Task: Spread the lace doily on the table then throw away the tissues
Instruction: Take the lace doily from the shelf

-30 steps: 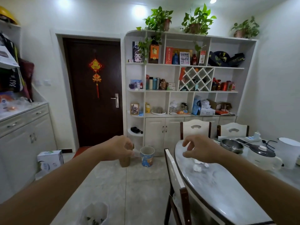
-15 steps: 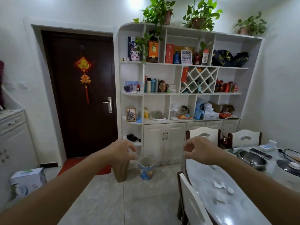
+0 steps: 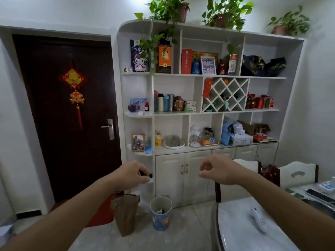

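Note:
My left hand (image 3: 132, 173) and my right hand (image 3: 217, 169) are both raised in front of the white shelf unit, fingers curled in, thumb against forefinger. I see nothing in either hand. A crumpled white tissue (image 3: 257, 217) lies on the pale marble table (image 3: 233, 229) at the lower right, below and to the right of my right hand. A small blue patterned bin (image 3: 160, 213) stands on the floor between my hands, with scraps inside. No lace doily is in view.
A brown paper bag (image 3: 125, 214) stands on the floor left of the bin. White chairs (image 3: 297, 173) stand at the table's far side. A dark door (image 3: 68, 115) is on the left. Devices and a metal bowl sit at the table's right edge.
The view has swung right and up, closer to the shelf unit. The tissues have dropped toward the lower right of the frame. Both hands keep the same raised, curled pose.

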Tool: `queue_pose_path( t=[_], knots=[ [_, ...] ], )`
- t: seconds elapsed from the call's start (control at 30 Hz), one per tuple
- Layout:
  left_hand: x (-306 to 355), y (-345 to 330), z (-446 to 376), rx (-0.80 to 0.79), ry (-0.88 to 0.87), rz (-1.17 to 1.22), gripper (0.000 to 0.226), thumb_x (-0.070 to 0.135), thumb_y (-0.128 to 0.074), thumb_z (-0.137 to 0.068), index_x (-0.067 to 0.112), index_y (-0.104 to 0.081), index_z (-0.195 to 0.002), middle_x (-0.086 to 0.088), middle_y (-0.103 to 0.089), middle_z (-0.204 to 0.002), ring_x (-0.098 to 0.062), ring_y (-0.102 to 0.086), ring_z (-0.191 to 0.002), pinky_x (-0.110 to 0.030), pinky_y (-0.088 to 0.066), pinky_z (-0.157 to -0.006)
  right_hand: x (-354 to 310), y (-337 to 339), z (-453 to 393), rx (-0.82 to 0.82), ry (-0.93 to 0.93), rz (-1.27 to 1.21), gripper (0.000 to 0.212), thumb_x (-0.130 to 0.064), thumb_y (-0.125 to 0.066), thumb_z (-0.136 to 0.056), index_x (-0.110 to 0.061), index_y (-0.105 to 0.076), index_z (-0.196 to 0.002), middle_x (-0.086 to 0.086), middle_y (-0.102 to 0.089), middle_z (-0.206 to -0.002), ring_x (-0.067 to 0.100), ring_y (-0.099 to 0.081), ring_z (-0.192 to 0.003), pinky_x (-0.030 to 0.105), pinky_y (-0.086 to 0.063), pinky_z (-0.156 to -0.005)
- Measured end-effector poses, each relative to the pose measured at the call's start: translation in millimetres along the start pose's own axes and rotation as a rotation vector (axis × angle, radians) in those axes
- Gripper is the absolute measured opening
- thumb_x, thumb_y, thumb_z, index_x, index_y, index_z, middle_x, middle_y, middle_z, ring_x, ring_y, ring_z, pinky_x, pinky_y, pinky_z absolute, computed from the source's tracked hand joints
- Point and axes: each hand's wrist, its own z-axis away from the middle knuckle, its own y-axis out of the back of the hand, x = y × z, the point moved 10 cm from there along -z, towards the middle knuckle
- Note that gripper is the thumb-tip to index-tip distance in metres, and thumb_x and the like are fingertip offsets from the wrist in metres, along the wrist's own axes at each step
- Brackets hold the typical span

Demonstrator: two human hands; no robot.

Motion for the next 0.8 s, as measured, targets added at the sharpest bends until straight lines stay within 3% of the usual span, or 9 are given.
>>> queue_pose_path(
  t=[0.17,0.33,0.53,0.8],
  knots=[
    [-15,4,-103,-0.033,-0.037,0.005,0.030,0.029,-0.062,-0.092,0.016,-0.064,-0.119,0.010,-0.062,-0.085,-0.004,-0.062,-0.080,-0.020,-0.050,-0.071,35,-11,-86,0.014,-0.025,0.008,0.024,-0.038,-0.064,-0.088,-0.021,-0.066,-0.105,-0.015,-0.056,-0.086,-0.001,-0.055,-0.080,0.016,-0.045,-0.069],
    [-45,-1,-213,-0.074,-0.098,-0.028,0.029,0.036,-0.062,-0.091,0.021,-0.065,-0.115,0.002,-0.067,-0.097,-0.011,-0.065,-0.085,-0.033,-0.058,-0.082,68,-32,-173,-0.018,-0.075,0.020,0.023,-0.039,-0.065,-0.087,-0.022,-0.067,-0.103,-0.010,-0.062,-0.092,0.003,-0.058,-0.085,0.026,-0.054,-0.081],
    [-76,19,-343,-0.098,-0.189,-0.030,0.029,0.033,-0.062,-0.092,0.017,-0.065,-0.116,0.015,-0.057,-0.079,0.003,-0.057,-0.068,-0.015,-0.044,-0.060,107,-38,-295,-0.022,-0.198,-0.005,0.028,-0.039,-0.066,-0.086,-0.024,-0.065,-0.109,-0.006,-0.064,-0.102,0.007,-0.059,-0.093,0.029,-0.053,-0.086],
    [-108,30,-505,-0.119,-0.243,-0.030,0.032,0.035,-0.063,-0.091,0.018,-0.064,-0.118,0.006,-0.064,-0.089,-0.004,-0.060,-0.075,-0.024,-0.052,-0.074,172,-38,-423,0.017,-0.323,-0.035,0.028,-0.038,-0.066,-0.086,-0.022,-0.066,-0.109,-0.008,-0.063,-0.100,0.004,-0.059,-0.090,0.021,-0.048,-0.078]
  ],
)
